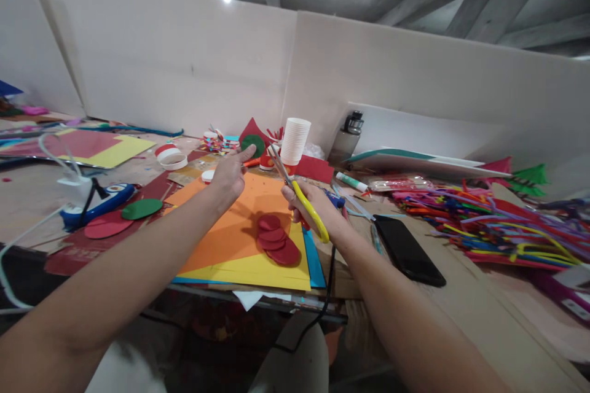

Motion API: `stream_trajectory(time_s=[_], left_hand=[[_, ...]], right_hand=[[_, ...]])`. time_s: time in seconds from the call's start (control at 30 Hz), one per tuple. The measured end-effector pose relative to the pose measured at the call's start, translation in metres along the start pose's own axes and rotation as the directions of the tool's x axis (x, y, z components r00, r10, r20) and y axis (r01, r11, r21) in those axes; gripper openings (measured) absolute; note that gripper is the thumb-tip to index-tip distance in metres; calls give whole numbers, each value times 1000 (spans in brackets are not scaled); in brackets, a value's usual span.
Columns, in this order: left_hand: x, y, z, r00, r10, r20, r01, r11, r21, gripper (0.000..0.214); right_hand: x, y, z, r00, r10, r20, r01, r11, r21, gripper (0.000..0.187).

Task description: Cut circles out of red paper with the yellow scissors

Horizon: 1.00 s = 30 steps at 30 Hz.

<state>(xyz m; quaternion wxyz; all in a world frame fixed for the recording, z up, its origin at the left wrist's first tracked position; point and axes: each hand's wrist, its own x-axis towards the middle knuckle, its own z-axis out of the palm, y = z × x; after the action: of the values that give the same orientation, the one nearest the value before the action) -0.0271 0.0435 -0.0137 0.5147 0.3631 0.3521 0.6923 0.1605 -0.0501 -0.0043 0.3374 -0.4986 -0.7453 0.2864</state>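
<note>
My left hand (229,173) pinches a green paper circle (253,145) together with a piece of red paper (253,126) behind it, raised above the table. In my right hand (325,209) is a pair of scissors (310,206) with yellow and red handles. Its blades point up and to the left, close to the right side of the held paper; whether they touch it, I cannot tell. Below my hands, several red paper circles (279,245) lie overlapping on orange and yellow sheets (221,239).
Behind my hands stand stacked white paper cups (295,140). At right lie a black phone (409,249), a glue stick (351,182) and a heap of coloured pipe cleaners (498,221). A blue glue gun (99,204) and another green circle (142,209) sit left. A dark cable (330,282) hangs over the front edge.
</note>
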Motion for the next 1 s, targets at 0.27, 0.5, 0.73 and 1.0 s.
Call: stream_trajectory(time_s=[0.27,0.5,0.73,1.0], left_hand=[[-2,3,1,999,-17,-39,16,999,-29,38],[-21,1,14,995,-47,88,51,998,-46,34],[-32,0,21,955,-74,287,100,992,-76,30],[-37,0,25,952,-119,282,164,976,-143,24]], right_hand=[[1,5,1,999,-21,36,21,1000,-13,37],[2,4,3,1000,24,0,-24,995,100,36],[6,11,2,993,-61,-99,64,998,20,37],[6,10,4,988,-75,-132,76,997,3,41]])
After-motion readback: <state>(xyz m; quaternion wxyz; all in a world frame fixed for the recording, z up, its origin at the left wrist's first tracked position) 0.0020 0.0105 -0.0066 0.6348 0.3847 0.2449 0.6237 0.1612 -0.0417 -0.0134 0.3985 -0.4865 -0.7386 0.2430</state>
